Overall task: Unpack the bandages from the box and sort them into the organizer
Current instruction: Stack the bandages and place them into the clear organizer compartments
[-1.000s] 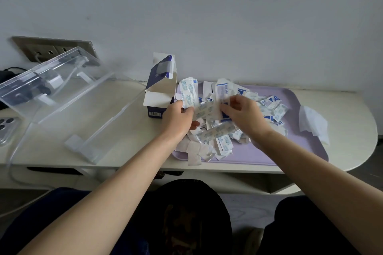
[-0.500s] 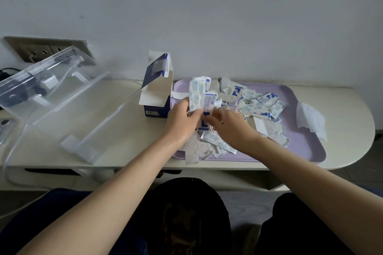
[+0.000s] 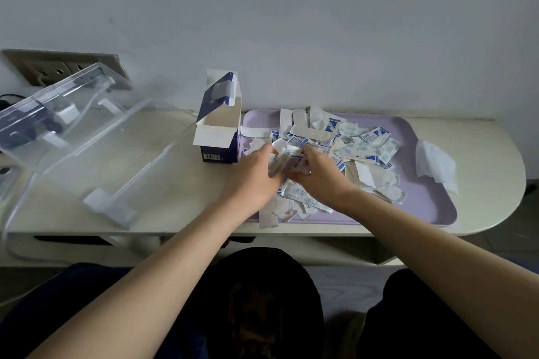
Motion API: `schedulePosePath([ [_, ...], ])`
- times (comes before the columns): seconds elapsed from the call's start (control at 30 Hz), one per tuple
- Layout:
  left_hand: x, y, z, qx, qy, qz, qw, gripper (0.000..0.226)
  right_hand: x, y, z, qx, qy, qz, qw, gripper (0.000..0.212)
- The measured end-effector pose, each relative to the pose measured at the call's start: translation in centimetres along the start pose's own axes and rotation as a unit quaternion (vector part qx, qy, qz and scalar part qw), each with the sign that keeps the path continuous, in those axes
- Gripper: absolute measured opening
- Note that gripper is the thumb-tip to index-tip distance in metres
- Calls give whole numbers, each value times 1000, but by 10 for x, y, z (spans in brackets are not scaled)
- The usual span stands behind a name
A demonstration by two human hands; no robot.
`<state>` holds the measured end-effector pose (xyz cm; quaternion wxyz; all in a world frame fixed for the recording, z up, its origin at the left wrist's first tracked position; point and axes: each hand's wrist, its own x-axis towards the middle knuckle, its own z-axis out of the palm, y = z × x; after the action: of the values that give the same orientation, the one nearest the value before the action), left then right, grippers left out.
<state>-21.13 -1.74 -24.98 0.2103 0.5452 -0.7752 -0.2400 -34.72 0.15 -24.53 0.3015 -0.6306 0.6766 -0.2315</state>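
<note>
Over tray (image 3: 423, 201), bandages (image 3: 287, 162) gripped, box (image 3: 219, 132) upright

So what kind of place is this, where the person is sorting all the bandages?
Probably an ordinary room at home or in an office: a small cream table against a plain wall, a wall socket panel, and a lilac tray of bandages.

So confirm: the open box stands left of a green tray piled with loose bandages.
Not green: the head view shows the tray is lilac. The open box does stand left of it, with loose bandages piled on it.
</note>
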Motion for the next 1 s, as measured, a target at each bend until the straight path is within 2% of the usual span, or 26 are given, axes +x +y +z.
schedulePosePath([
  [0.13,-2,1,-1,77,7,32,996,19,3,7,2,3,13,-13,1000,54],
  [0.2,-3,1,-1,126,0,53,991,19,2,8,1,-3,38,-50,998,68],
  [0.27,-4,0,2,155,-14,76,985,17,-1,8,-1,-68,47,-115,990,73],
  [0.37,-4,0,6,174,-31,85,981,23,-5,11,1,-222,39,-189,956,63],
  [0.47,-2,-3,8,210,-46,78,973,26,-5,20,7,-304,1,-174,937,46],
  [0.6,-4,-3,9,245,-69,64,965,27,-3,26,7,-325,-7,-161,932,28],
  [0.7,-5,1,8,245,-37,77,966,29,-3,26,7,-325,10,-161,932,22],
  [0.77,-7,3,9,284,-38,106,952,28,-3,25,6,-329,9,-161,931,22],
  [0.87,-11,2,12,350,-97,107,926,31,-3,26,7,-328,1,-157,932,25],
  [1.0,-13,-2,12,355,-116,81,924,42,-4,32,6,-360,-5,-146,922,28],
])
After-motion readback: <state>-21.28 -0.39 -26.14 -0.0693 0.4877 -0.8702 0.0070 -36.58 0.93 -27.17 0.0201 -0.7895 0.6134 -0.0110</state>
